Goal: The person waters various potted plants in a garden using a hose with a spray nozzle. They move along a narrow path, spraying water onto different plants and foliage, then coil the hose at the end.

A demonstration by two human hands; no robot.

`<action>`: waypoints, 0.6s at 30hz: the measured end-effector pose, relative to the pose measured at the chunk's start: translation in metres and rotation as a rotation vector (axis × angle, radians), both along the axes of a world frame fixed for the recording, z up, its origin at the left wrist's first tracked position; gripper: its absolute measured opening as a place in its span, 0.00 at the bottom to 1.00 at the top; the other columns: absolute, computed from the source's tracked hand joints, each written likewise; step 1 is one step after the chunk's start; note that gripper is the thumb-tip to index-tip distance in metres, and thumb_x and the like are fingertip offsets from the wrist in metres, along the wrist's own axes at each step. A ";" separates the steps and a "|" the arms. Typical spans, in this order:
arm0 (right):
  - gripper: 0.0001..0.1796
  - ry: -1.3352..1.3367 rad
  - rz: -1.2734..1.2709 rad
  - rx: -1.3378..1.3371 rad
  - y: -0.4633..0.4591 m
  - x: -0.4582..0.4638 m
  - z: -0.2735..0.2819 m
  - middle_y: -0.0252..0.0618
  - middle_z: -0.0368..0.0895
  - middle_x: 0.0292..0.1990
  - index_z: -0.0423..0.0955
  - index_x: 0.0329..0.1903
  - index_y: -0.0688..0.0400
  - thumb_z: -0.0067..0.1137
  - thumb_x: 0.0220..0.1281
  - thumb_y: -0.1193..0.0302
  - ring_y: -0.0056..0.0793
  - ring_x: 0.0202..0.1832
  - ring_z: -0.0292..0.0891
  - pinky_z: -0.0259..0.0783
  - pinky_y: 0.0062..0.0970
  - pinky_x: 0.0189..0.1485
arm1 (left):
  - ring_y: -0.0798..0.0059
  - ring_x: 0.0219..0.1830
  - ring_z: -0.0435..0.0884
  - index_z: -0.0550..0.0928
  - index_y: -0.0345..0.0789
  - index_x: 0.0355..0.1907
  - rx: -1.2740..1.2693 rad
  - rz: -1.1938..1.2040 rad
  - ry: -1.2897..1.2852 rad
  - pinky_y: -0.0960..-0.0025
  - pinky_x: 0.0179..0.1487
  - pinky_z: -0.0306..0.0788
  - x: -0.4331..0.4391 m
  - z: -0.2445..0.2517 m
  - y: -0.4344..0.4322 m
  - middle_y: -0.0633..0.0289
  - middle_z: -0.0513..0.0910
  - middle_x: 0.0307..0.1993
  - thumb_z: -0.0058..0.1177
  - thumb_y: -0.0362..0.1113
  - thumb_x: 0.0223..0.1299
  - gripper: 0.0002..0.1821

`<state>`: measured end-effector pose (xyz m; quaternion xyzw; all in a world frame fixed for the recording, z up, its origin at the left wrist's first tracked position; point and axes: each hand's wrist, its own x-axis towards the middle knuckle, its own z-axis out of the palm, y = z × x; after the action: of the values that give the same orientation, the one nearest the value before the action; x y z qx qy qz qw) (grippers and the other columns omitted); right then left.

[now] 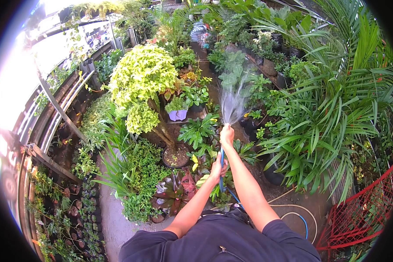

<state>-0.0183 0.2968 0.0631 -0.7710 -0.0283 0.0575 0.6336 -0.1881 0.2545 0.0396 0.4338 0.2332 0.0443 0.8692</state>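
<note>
My right hand (227, 134) grips a blue garden hose (222, 157) close to its outlet, arm stretched forward. Lower on the same hose, my left hand (218, 167) is wrapped around it. A fan of water (233, 101) sprays from the hose end, away from me, toward broad-leaved plants (232, 77). Whether a thumb presses on the outlet is too small to tell. Left of my hands stands a potted shrub with a yellow-green crown (142, 73). Below them grow dark red-leaved plants (173, 193).
More hose (309, 209), beige with a blue section, loops over the ground at my right. A red metal mesh rack (363, 209) stands beyond it. Palm fronds (327, 121) crowd the right side. A lilac planter (177, 114) sits ahead. Wooden rails (57, 108) line the left edge.
</note>
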 end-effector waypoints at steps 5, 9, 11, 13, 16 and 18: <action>0.24 0.185 0.167 0.284 -0.001 -0.026 0.020 0.25 0.60 0.10 0.60 0.16 0.49 0.37 0.68 0.54 0.17 0.08 0.53 0.50 0.22 0.09 | 0.84 0.08 0.49 0.70 0.39 0.24 -0.025 0.042 -0.016 0.76 0.13 0.45 -0.004 -0.001 0.001 0.75 0.55 0.09 0.29 0.67 0.66 0.33; 0.21 0.258 0.246 0.314 -0.001 -0.030 0.026 0.25 0.60 0.11 0.61 0.20 0.49 0.37 0.68 0.54 0.16 0.08 0.51 0.48 0.21 0.09 | 0.84 0.08 0.49 0.70 0.39 0.24 -0.032 0.070 -0.007 0.76 0.13 0.45 -0.004 -0.005 0.000 0.74 0.55 0.09 0.29 0.68 0.66 0.34; 0.21 0.291 0.304 0.326 -0.001 -0.032 0.026 0.26 0.61 0.11 0.61 0.20 0.50 0.37 0.67 0.54 0.16 0.08 0.52 0.49 0.21 0.09 | 0.84 0.08 0.50 0.70 0.39 0.23 -0.030 0.088 -0.007 0.76 0.13 0.45 -0.004 -0.009 -0.001 0.74 0.55 0.09 0.29 0.68 0.65 0.34; 0.22 0.313 0.361 0.328 -0.001 -0.032 0.026 0.28 0.62 0.12 0.62 0.19 0.51 0.36 0.67 0.53 0.18 0.09 0.55 0.51 0.23 0.10 | 0.84 0.08 0.50 0.71 0.39 0.23 -0.025 0.103 -0.010 0.76 0.13 0.45 -0.004 -0.009 -0.001 0.74 0.56 0.09 0.29 0.69 0.65 0.34; 0.20 0.358 0.434 0.402 -0.001 -0.036 0.027 0.25 0.57 0.12 0.60 0.22 0.50 0.38 0.67 0.53 0.15 0.08 0.48 0.45 0.20 0.08 | 0.84 0.08 0.50 0.71 0.39 0.23 -0.014 0.128 0.006 0.76 0.13 0.45 -0.005 -0.007 -0.002 0.74 0.56 0.08 0.29 0.69 0.65 0.35; 0.20 0.372 0.466 0.397 0.000 -0.036 0.026 0.25 0.56 0.12 0.60 0.22 0.50 0.38 0.67 0.53 0.15 0.08 0.48 0.44 0.20 0.08 | 0.84 0.08 0.50 0.71 0.39 0.22 -0.011 0.129 0.013 0.75 0.13 0.45 -0.005 -0.008 -0.002 0.74 0.56 0.09 0.30 0.70 0.64 0.35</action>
<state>-0.0541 0.2970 0.0896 -0.5820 -0.0981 0.3332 0.7353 -0.1934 0.2522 0.0320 0.4134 0.2665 0.0962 0.8653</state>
